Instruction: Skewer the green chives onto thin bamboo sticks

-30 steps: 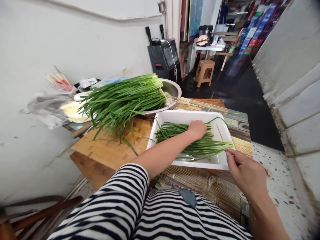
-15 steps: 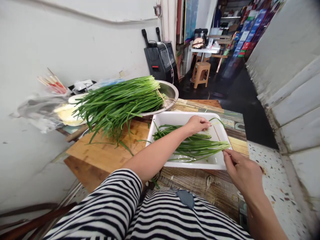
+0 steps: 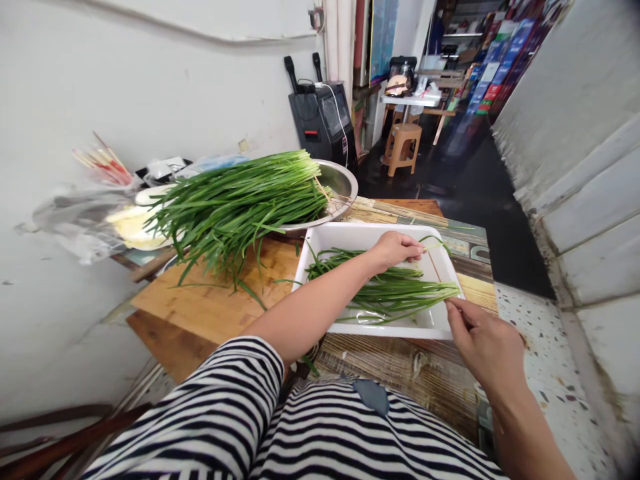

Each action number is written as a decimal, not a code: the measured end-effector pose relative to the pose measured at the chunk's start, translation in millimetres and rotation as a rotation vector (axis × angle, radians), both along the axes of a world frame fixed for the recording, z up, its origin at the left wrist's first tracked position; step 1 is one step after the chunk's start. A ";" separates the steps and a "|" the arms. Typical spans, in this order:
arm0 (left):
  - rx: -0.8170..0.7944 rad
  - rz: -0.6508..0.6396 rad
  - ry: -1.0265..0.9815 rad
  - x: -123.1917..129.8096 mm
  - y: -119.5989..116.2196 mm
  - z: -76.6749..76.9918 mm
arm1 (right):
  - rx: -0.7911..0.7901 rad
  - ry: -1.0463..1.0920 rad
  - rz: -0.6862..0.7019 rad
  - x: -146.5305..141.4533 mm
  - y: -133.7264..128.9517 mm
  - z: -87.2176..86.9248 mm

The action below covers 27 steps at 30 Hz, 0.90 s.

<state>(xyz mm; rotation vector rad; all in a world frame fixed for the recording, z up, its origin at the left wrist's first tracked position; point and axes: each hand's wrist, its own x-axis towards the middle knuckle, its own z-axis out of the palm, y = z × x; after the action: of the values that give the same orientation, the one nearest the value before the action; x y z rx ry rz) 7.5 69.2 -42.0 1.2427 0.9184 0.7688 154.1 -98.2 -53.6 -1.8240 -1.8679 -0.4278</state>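
Note:
Inside the white plastic tray (image 3: 385, 331) lies a row of green garlic chives (image 3: 400, 293), their pale ends to the right. My right hand (image 3: 485, 340) is closed at the tray's right edge, thumb and finger pinching a thin wooden skewer (image 3: 433, 265). The skewer runs up past the chives' pale ends, which seem to be threaded on it. Over the far side of the tray, my left hand (image 3: 397, 252) pinches a chive stalk (image 3: 425, 249) close to the skewer's upper end. One green leaf curls over the tray's far right corner.
Left of the tray, a big heap of chives (image 3: 245, 193) overflows a steel bowl (image 3: 345, 180) onto a wooden board (image 3: 200, 303). Skewers (image 3: 107, 167) and plastic bags (image 3: 75, 220) sit by the wall. A black speaker (image 3: 323, 123) and a brown stool (image 3: 403, 147) stand beyond.
Hardly anything differs. My left hand has shifted very slightly toward the skewer's upper end with the chive stalk; my right hand keeps its place.

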 end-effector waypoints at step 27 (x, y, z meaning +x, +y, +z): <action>0.019 0.042 0.046 -5.3 -5.4 4.2 | -0.087 0.041 -0.058 -3.4 -4.0 2.8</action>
<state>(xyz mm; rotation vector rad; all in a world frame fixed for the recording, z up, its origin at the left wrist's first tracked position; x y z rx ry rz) 2.2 63.7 -37.7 1.2658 0.9796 0.7864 150.6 -102.3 -50.8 -1.9330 -1.8363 -0.3304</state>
